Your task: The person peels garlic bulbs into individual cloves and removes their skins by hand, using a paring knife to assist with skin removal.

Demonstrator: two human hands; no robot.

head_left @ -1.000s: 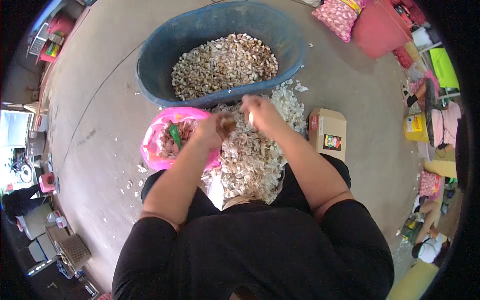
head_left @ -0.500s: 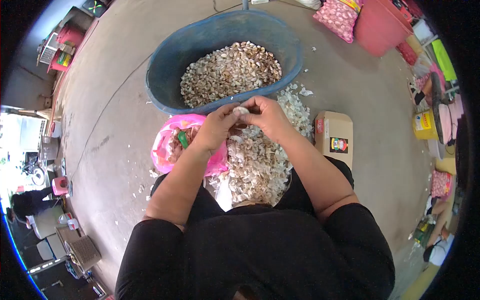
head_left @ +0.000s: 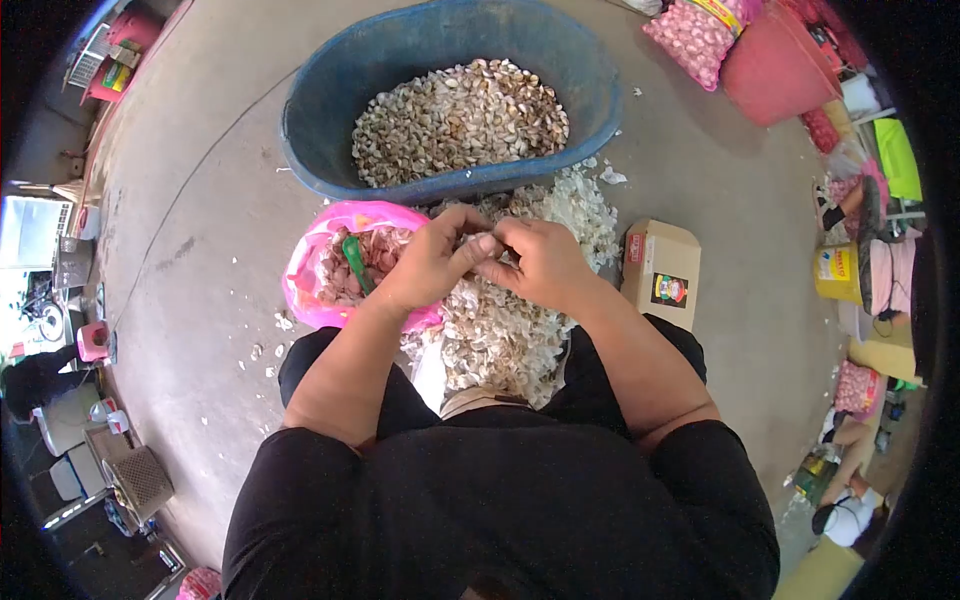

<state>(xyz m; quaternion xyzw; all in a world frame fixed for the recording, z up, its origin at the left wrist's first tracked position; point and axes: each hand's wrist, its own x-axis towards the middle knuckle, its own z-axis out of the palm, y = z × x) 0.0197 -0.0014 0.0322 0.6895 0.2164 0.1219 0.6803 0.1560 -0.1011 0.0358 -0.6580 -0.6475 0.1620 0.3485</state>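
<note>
My left hand [head_left: 437, 262] and my right hand [head_left: 543, 264] meet in front of me, fingers curled and thumbs close together. They pinch a garlic clove between them, mostly hidden by the fingers. Beneath the hands lies a heap of papery garlic skins [head_left: 503, 335], spread between my legs. Left of my left hand sits a pink plastic bag [head_left: 297, 283] holding reddish garlic, with a green-handled tool [head_left: 355, 262] lying in it. Just beyond the hands is a big blue tub [head_left: 310, 130] containing many loose garlic cloves [head_left: 460, 122].
A cardboard box [head_left: 650, 245] stands on the floor to my right. A full mesh bag of garlic [head_left: 693, 42] and a red tub [head_left: 780, 68] are at the far right. People sit along the right edge, near a yellow bucket [head_left: 836, 272]. Loose skins litter the floor.
My view has shifted slightly, so the tub and bag appear moved. My hands remain together; the pale garlic clove seen between the fingertips before is now mostly covered by them.
</note>
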